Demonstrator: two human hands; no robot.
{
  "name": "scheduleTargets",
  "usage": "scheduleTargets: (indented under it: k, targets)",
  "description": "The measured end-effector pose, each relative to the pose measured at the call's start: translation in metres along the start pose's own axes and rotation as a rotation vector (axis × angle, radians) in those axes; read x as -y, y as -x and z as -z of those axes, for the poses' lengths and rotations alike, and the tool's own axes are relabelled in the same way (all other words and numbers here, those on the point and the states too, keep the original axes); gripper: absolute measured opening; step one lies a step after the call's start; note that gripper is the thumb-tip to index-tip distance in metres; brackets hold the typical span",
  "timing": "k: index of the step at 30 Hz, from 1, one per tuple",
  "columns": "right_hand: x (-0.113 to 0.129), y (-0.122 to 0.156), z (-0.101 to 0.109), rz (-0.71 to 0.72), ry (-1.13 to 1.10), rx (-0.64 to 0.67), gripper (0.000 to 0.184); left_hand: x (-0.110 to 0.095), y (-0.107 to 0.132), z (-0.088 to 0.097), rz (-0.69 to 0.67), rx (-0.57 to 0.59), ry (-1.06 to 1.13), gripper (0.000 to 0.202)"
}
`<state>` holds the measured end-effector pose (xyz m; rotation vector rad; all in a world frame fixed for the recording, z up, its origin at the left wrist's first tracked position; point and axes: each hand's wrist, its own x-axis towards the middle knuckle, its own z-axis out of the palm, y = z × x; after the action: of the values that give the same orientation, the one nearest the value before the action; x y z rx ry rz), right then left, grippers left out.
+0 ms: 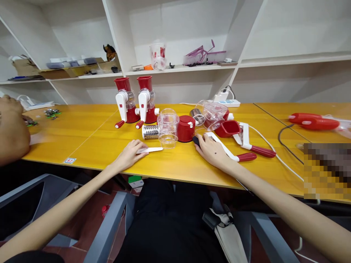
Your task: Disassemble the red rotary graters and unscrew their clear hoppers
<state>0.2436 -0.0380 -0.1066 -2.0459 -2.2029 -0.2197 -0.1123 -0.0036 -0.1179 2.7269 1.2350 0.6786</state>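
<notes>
Lap (170, 219) closest; left of the base (185, 129), left hand (131, 155) pinches a strip (154, 149), one nudge could topple the housing (168, 122)! Right hand (213, 149): hold unclear.

View from the head, looking forward and down, near yellow table (90, 142), shelves (181, 25) at twelve o'clock, lap (172, 223) at six
</notes>
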Motion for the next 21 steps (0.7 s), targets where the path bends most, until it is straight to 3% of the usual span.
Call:
scheduleTargets:
  k: [5, 9, 15, 18, 21]
  targets:
    - [-0.005, 0.015, -0.003, -0.010, -0.008, -0.049, 0.056, 0.022, 0.007, 0.006, -0.009, -0.037, -0.013, 0.023]
    - [-0.009, 0.021, -0.011, -0.030, -0.044, -0.070, 0.054, 0.019, 0.000, 0.003, -0.055, -0.121, -0.063, 0.025]
    - [-0.016, 0.016, -0.014, 0.013, -0.177, -0.117, 0.051, 0.003, -0.013, -0.004, -0.044, -0.308, -0.122, 0.105]
    - [-0.013, 0.011, -0.006, 0.015, -0.249, -0.154, 0.048, -0.004, -0.027, -0.013, -0.045, -0.268, -0.137, 0.120]
    - [-0.005, 0.000, 0.002, 0.002, -0.311, -0.201, 0.048, -0.014, -0.043, -0.024, -0.006, -0.237, -0.151, 0.121]
